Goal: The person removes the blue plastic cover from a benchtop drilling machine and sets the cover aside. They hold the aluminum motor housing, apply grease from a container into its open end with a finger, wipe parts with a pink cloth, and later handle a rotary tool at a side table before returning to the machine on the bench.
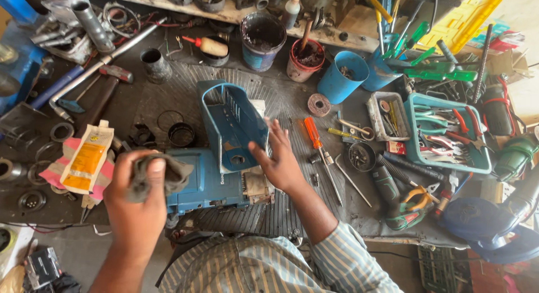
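Observation:
My left hand (136, 200) is closed around a dirty grey rag (160, 178), held just over the left end of a blue power tool body (205, 183) lying on the ribbed mat. My right hand (279, 161), fingers spread, steadies a blue plastic housing cover (230, 124) that stands tilted on top of the tool body. Thumb and palm touch the cover's right side. An orange-handled screwdriver (315, 137) lies just right of that hand.
An orange and white tube pack (87, 158) lies at the left. Blue tubs (343, 75), a red pot (306, 60) and a dark bucket (261, 39) stand behind. A teal tray of pliers (446, 137) sits at the right, beside a green drill (396, 200) and blue blower (488, 223).

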Tool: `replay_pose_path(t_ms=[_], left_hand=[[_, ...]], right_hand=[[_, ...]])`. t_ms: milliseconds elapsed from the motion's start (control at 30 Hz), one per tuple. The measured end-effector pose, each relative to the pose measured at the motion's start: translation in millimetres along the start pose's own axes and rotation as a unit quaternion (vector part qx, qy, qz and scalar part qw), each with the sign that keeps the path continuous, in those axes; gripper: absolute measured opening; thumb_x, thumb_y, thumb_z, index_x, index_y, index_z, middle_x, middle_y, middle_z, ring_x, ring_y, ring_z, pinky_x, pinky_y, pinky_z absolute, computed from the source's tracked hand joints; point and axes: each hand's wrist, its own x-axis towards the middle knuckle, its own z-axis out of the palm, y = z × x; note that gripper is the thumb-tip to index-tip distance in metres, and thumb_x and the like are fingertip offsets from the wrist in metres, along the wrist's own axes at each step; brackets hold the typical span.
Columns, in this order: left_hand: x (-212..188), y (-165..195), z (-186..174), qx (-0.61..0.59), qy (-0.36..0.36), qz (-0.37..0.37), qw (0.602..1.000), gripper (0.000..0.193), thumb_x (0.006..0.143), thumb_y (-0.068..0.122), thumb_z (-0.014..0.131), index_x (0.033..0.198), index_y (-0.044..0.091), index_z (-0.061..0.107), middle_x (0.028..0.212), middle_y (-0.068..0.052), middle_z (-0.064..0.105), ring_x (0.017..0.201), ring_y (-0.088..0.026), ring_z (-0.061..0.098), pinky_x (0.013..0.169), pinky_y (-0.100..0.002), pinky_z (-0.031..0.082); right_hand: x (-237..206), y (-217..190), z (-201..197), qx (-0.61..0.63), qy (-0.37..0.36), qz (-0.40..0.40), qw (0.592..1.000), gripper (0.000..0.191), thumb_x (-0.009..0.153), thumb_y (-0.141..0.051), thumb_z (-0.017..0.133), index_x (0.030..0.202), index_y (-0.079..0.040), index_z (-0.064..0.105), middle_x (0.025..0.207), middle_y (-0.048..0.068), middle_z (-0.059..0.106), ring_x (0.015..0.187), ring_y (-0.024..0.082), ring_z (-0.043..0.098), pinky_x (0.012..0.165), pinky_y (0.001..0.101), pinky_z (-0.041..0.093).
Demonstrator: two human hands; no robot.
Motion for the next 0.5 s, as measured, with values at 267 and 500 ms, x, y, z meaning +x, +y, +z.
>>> replay_pose_path(t_ms=[267, 500], left_hand=[[-18.5, -8.7, 40.1, -0.206, -0.014, -0.136, 0.969, 0.043, 0.107, 0.029, 0.05, 0.145, 0.008, 0.049, 0.116, -0.009, 0.059, 0.088, -0.015, 0.056, 0.071, -0.032, 0.05], [-31.7, -2.8, 48.1, -0.189, -0.071, 0.011, 0.979, 0.066, 0.103, 0.028, 0.062, 0.154, -0.004, 0.037, 0.143, -0.02, 0.059, 0.129, -0.027, 0.062, 0.108, -0.037, 0.05]], right_hand=[[-34.5, -48.0, 12.3, 0.188, -0.007, 0.238, 0.953, 0.051, 0.107, -0.029, 0.048, 0.15, -0.002, 0.046, 0.149, 0.03, 0.054, 0.14, 0.041, 0.054, 0.122, 0.0426, 0.04], [-59.2, -65.4, -2.6, 0.387, 0.0, -0.07, 0.919, 0.098, 0.1, -0.056, 0.061, 0.167, -0.005, 0.01, 0.176, 0.016, 0.008, 0.164, 0.033, 0.015, 0.133, 0.0417, 0.02]])
